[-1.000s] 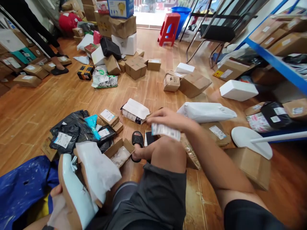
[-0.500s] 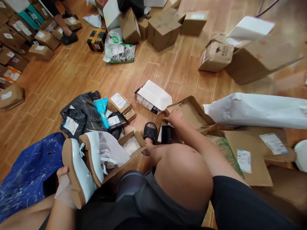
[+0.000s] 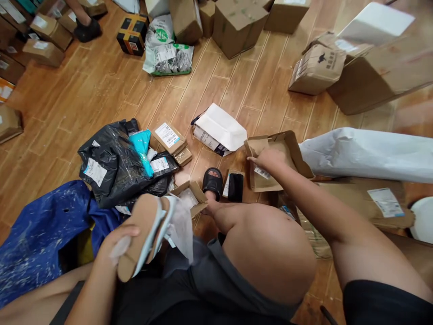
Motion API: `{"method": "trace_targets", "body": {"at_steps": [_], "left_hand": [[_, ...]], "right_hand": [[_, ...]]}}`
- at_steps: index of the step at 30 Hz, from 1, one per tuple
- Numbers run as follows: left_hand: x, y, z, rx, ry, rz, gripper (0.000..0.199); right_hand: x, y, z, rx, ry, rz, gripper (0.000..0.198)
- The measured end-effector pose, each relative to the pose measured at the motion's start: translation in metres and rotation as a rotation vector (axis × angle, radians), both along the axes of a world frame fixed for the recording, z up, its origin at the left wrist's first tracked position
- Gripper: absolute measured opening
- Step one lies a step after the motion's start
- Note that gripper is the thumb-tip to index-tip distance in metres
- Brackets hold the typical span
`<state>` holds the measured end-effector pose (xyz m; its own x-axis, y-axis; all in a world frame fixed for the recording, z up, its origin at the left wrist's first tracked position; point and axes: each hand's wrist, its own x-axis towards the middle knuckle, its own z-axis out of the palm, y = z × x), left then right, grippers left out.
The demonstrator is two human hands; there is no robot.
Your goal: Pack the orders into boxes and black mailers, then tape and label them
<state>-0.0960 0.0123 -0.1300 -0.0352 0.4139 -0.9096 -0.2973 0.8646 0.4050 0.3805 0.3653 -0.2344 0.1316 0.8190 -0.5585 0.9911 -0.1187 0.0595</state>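
Note:
My left hand (image 3: 115,241) is closed around a pair of pale blue-white shoes (image 3: 162,225) with thick tan soles, which now face up toward me. Thin white tissue (image 3: 183,225) hangs from the shoes, and a translucent scrap lies by my palm. My right hand (image 3: 269,159) reaches over a shallow cardboard tray-like box (image 3: 291,144) on the floor; one digit stretches out to the left, and the other fingers are partly hidden and blurred. Beneath the shoes, an open cardboard box (image 3: 199,208) with white packing inside is partly covered.
Near my sandalled foot lies a dark phone (image 3: 235,187). Black plastic parcels (image 3: 115,158), small labelled boxes (image 3: 169,135) and a white package (image 3: 219,128) lie ahead. A blue sack (image 3: 40,234) is at left, a long white parcel (image 3: 365,153) at right. Another person's foot (image 3: 87,29) stands far left.
My left hand has turned the shoes soles-up and drawn them rightward. The tilted tray-like box now lies flatter, and my right hand has come off its left edge to over its inside.

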Motion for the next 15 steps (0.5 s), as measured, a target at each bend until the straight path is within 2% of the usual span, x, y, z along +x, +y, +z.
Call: {"method": "trace_targets", "body": {"at_steps": [3,6,10,12,15], "left_hand": [[0.032,0.038,-0.034,0.090,-0.107,-0.423,0.083],[0.042,0.067,-0.074,0.140,-0.093,-0.554,0.087],[0.042,0.080,-0.118,0.235,0.029,-0.728,0.090],[0.045,0.079,-0.137,0.289,0.141,-0.836,0.100],[0.055,0.071,-0.163,0.312,0.337,-0.995,0.117]], "right_hand": [[-0.031,-0.011,0.010,-0.057,0.177,0.045,0.051],[-0.070,-0.032,0.015,-0.298,0.412,0.184,0.042],[-0.116,-0.067,0.008,-0.650,0.668,0.322,0.042],[-0.129,-0.078,-0.002,-0.705,0.725,0.351,0.047],[-0.139,-0.083,-0.022,-0.637,0.738,0.377,0.052]]}}
